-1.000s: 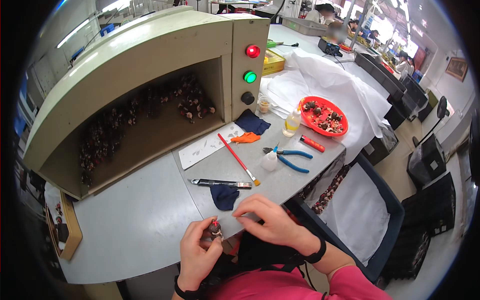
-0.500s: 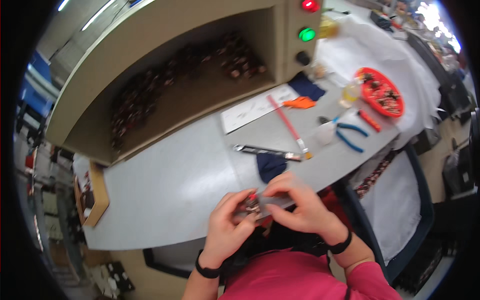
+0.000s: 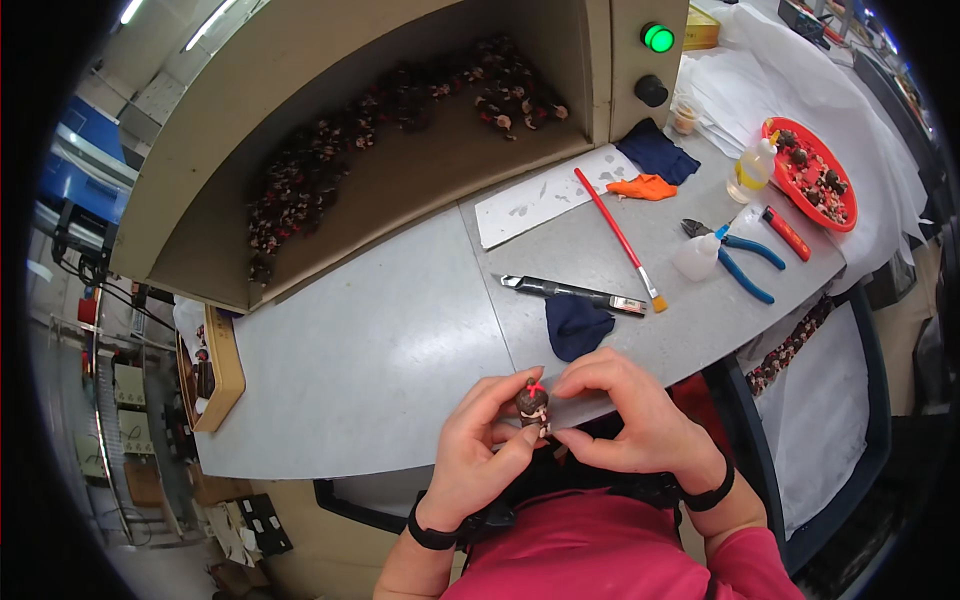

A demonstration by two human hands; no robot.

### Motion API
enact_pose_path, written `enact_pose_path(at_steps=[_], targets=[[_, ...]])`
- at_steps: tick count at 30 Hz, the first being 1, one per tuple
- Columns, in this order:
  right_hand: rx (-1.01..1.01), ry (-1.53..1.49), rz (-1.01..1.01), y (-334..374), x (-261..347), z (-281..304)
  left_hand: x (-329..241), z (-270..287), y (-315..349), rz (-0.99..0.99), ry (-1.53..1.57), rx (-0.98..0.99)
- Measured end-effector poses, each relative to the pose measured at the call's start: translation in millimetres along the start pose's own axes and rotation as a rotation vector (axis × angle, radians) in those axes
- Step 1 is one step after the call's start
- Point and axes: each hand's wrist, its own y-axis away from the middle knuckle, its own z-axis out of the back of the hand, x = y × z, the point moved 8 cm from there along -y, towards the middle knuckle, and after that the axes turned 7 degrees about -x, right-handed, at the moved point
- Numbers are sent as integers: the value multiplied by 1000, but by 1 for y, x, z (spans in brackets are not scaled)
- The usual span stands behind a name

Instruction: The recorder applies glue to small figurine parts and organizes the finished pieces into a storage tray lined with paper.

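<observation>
A small figurine (image 3: pixel 533 399) with dark brown hair and a red bow stands upright between the thumb and fingers of my left hand (image 3: pixel 482 437), just off the table's front edge. My right hand (image 3: pixel 632 415) is curved beside it, thumb and forefinger apart. Nothing shows between them; the thumb tip is close to the figurine's lower part, and I cannot tell if it touches. Just beyond my hands lies a dark blue cloth (image 3: pixel 577 328), partly over a black box cutter (image 3: pixel 570 294).
An open booth (image 3: pixel 400 180) at the back holds many figurines (image 3: pixel 300 190). To the right are a red-handled brush (image 3: pixel 615 225), blue-handled pliers (image 3: pixel 750 265), a white bottle (image 3: pixel 697 257), a red knife (image 3: pixel 787 233) and a red bowl (image 3: pixel 848 215) of parts. A wooden tray (image 3: pixel 229 365) is left.
My view has shifted, so the table things appear farther right. The figurine now shows its face and bow plainly. My right fingers are a little apart from it; earlier they were blurred around something greyish.
</observation>
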Motion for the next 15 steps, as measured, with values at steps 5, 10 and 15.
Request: enact_pose_path(at_steps=[5, 10, 15], targets=[[18, 39, -12, 1, -2, -4, 3, -1, 0, -50, 24, 21], [-4, 34, -40, 1, -2, -4, 4, 0, 1, -36, 36, 22], [-9, 44, -48, 1, -2, -4, 6, -1, 0, -19, 61, 43]])
